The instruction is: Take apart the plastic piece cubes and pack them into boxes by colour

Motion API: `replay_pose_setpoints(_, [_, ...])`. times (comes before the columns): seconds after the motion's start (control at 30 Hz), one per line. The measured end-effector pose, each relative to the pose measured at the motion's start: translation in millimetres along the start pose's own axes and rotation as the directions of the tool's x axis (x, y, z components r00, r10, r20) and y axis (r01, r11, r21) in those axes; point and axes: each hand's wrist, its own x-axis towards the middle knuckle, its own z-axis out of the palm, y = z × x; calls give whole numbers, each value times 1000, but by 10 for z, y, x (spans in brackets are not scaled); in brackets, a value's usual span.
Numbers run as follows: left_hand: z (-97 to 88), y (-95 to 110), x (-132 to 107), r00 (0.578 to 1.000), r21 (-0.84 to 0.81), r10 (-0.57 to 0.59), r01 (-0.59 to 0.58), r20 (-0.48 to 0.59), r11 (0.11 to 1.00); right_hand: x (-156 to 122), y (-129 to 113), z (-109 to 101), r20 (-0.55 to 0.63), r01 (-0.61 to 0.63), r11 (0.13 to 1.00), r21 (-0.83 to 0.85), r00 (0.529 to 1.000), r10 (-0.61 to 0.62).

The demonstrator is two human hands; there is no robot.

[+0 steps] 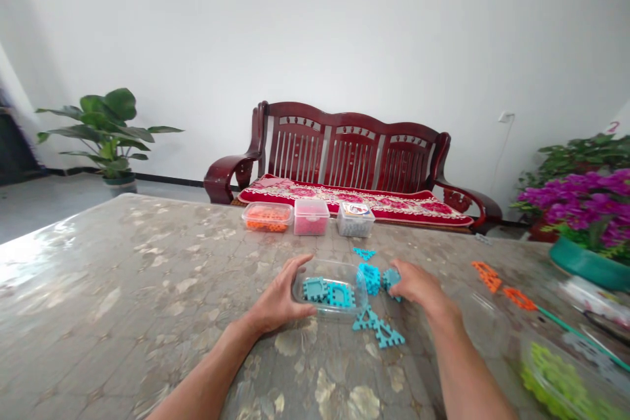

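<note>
My left hand (pixel 286 294) grips the left end of a clear plastic box (pixel 331 312), thumb at the near side and fingers at the far side. Inside it lie blue and teal toothed building pieces (pixel 340 295). To the right of the box, my right hand (pixel 413 283) is closed on a teal building piece (pixel 392 281). A stack of bright blue pieces (pixel 369 278) sits between the box and that hand. Teal triangular pieces (pixel 388 333) lie in front, and a blue triangle (pixel 364 253) lies behind the stack.
Along the far edge stand boxes of orange (pixel 267 217), pink (pixel 311 218) and grey pieces (pixel 356 220). Orange triangles (pixel 519 298) joined to a green stick lie at right, near a box of lime-green pieces (pixel 558 377). A flower pot (pixel 585 264) stands beyond them.
</note>
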Motion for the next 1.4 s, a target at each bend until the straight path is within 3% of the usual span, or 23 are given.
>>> replay_pose_setpoints(0.13, [2,16,5,1000,-4,14,-14,2,1000,-38,-37,-12,12,6,1000,-20,1000,-6])
replay_pose_setpoints(0.3, [0,5,2,1000,-18,-2,2,7,1000,-70,-2,-136,-113,48,993,110,993,-36])
replay_pose_setpoints(0.4, [-4,4,3,1000,-20,-1,1,6,1000,-149,-147,-233,-152,248,931,269,965,-214])
replay_pose_setpoints(0.5, [-4,17,6,1000,-12,20,-20,-1,1000,-286,-400,-274,-164,442,839,318,897,-410])
replay_pose_setpoints(0.6, [-1,26,9,999,-7,37,-38,-9,999,-402,-603,-253,-116,527,799,291,848,-517])
replay_pose_setpoints(0.67, [2,25,9,999,-6,44,-44,-12,999,-429,-643,-238,-93,537,796,280,840,-534])
replay_pose_setpoints(0.87, [-1,26,6,1000,0,29,-29,-10,1000,-288,-323,-284,-109,418,887,196,908,-403])
replay_pose_setpoints(1.03, [-9,35,12,999,6,35,-35,-10,999,-151,-64,-202,4,182,983,26,983,-182])
replay_pose_setpoints(1.17, [-16,51,15,1000,7,26,-26,-6,1000,-95,-41,-93,62,51,997,-56,997,-48])
replay_pose_setpoints(1.4, [-14,57,6,1000,12,7,-8,8,1000,-64,-23,-45,30,10,997,-73,1000,-8])
